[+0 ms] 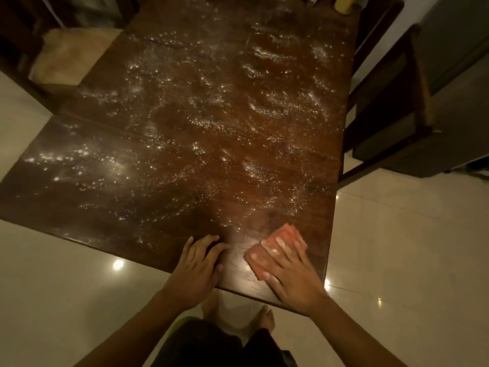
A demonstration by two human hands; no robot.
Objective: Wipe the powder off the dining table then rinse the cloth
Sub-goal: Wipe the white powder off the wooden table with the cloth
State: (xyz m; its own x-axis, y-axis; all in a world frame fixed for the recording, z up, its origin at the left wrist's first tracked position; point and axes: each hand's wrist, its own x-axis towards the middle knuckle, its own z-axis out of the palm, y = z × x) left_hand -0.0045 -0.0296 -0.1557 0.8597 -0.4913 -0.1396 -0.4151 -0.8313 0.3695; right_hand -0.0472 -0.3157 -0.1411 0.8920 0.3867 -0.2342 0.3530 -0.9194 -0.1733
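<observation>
Powder is pretty much everywhere on the dining table – white specks and smeary streaks over nearly the whole dark wood top, thickest toward the middle and far right, plus a bright patch on the left side. The cloth is the pinkish-orange one, folded into a rough rectangle, lying flat at the near right corner of the table, close to the edge where I'm standing. My right hand is on top of it, palm down, fingers straight and spread, pressing it onto the wood rather than grabbing it. White dust on those fingers too. My left hand is just to the left, not touching the cloth, resting on the table near the edge with fingers loosely bent and nothing in it. The wood between the two hands has only a thin haze and a glare of light on it, way less speckled than further up. Picture's a bit blurry around the hands.

Other stuff: a dark wooden chair against the table's right side, a beige seat at the far left, something yellowish at the far end that I can't make out, a grey appliance off to the right, shiny pale floor tiles all round. My bare feet show just past the near edge.
</observation>
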